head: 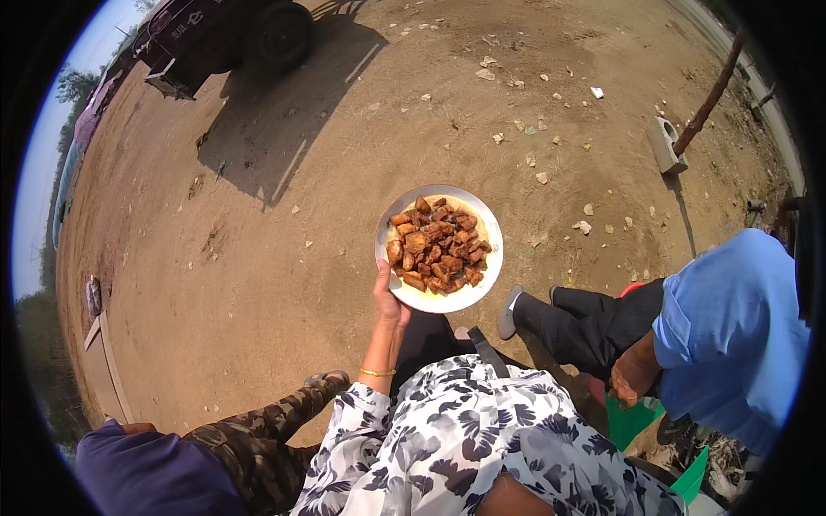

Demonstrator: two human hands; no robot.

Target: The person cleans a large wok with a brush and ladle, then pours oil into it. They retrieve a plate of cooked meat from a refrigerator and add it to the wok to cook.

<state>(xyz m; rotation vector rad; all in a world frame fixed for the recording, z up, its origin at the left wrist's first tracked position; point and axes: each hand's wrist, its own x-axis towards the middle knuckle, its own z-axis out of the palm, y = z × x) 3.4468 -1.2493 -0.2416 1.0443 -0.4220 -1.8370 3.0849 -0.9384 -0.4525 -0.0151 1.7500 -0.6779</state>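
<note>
My left hand (392, 298) grips the near left rim of a round white plate (476, 291), thumb over the edge and a gold-coloured bracelet (378, 372) on the wrist. Browned chunks of cooked food (439, 248), perhaps fried meat, are heaped on the plate above a pale yellow layer. The plate is held out in front of my body over bare ground. My right hand is out of view; a patch of bare skin (515, 498) shows at the bottom edge below my patterned shirt (477, 422).
A person in a blue shirt (729, 335) is close on the right, beside green plastic (626, 419). Another person in camouflage trousers (258, 419) is at the lower left. A dark vehicle (213, 39) stands far left; a pole (710, 97) rises from a block (664, 148).
</note>
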